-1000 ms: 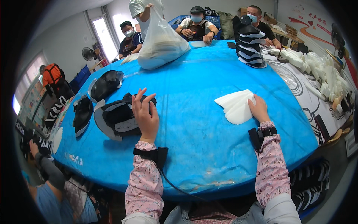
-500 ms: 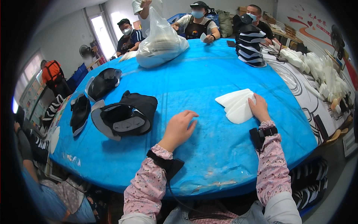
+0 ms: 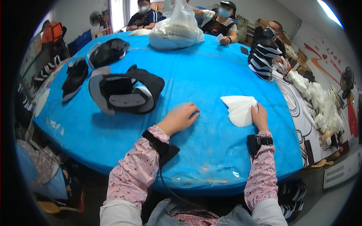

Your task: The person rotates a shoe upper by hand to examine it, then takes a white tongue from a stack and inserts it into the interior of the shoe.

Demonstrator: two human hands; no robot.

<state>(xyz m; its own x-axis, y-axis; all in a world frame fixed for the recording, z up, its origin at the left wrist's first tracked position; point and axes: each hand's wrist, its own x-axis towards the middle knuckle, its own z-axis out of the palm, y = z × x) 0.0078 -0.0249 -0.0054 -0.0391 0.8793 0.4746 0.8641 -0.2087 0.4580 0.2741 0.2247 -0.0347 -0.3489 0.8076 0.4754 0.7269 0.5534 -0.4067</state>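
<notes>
My right hand (image 3: 259, 116) grips the right edge of several thin white pads (image 3: 240, 110), fanned out and overlapping on the blue-covered table (image 3: 196, 147). My left hand (image 3: 180, 117) is just left of them, over the cover, with loosely curled fingers, a small gap at the thumb and nothing visible in it. Beyond it to the left stands a black cap-like piece (image 3: 130, 90) with a grey curved rim and a pale inner panel. Two similar black pieces lie farther off, one at the far left (image 3: 75, 78) and one behind (image 3: 108, 52).
A translucent plastic bag (image 3: 175, 35) of pale pieces sits at the far side. Stacked black-and-white pieces (image 3: 263, 60) rise at the far right. White pieces (image 3: 318, 105) heap on the right-hand table. Several masked people sit across; a cable hangs from my left wrist strap (image 3: 160, 148).
The view has tilted and shifted. My left hand's fingers and thumb have drawn closer together. My right hand stays on the white pads' edge, and the pads keep much the same fan.
</notes>
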